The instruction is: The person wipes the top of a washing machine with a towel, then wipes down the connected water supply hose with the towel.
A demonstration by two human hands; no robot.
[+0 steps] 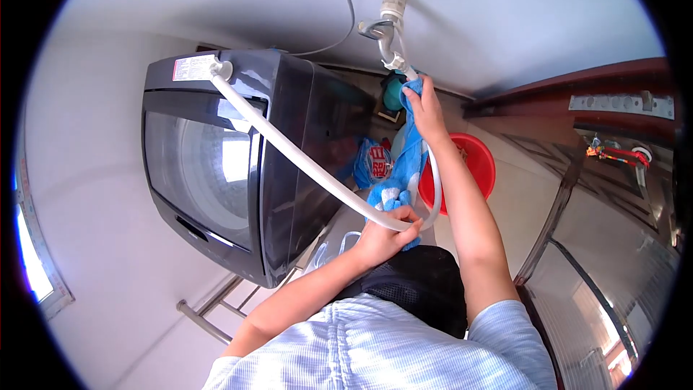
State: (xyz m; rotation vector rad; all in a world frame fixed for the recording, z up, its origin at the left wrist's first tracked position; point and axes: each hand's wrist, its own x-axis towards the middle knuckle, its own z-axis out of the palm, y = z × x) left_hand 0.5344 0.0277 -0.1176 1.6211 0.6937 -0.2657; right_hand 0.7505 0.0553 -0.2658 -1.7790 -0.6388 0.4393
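A white hose [289,161] runs from the top of a dark washing machine [296,101], bends near my body and climbs to a metal tap [390,43] on the wall. My left hand [388,237] is closed around the hose at its low bend, with the lower end of a blue and white towel [413,152] against it. Just under the tap, my right hand [427,110] wraps the towel's upper end around the hose. The palm side of this hand is hidden.
A red basin [473,173] stands on the floor behind my right forearm. Beside the washing machine sits a blue plastic bag [372,162] with red print. A dark wooden door [534,144] with a metal lock plate is at right, and a metal rack [216,310] at lower left.
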